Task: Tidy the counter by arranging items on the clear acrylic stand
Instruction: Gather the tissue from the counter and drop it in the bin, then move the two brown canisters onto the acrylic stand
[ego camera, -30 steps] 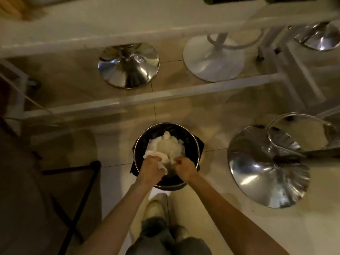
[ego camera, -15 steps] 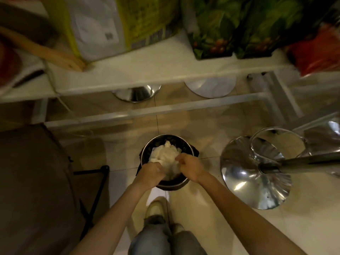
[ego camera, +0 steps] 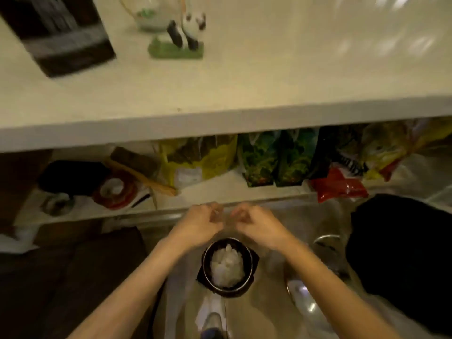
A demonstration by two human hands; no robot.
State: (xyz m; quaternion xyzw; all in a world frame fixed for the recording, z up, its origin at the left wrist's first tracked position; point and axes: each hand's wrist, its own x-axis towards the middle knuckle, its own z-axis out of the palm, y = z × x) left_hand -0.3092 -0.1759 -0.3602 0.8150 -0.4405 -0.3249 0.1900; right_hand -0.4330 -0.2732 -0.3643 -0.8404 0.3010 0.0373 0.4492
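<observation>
Hands hover above the waste bin (ego camera: 227,265): our left hand (ego camera: 199,225) and right hand (ego camera: 256,225) each curl their grip loosely, empty. White crumpled paper (ego camera: 227,267) fills the bin below the tabletop (ego camera: 220,94).

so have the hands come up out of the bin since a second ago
Yes. Both the left hand and right hand have lifted clear of the bin, now above its rim, paper left inside.

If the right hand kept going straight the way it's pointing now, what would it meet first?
Probably the left hand: the right hand is curled and aimed inward at it, a small gap apart, above the waste bin. Motion blur makes depth uncertain.
</observation>
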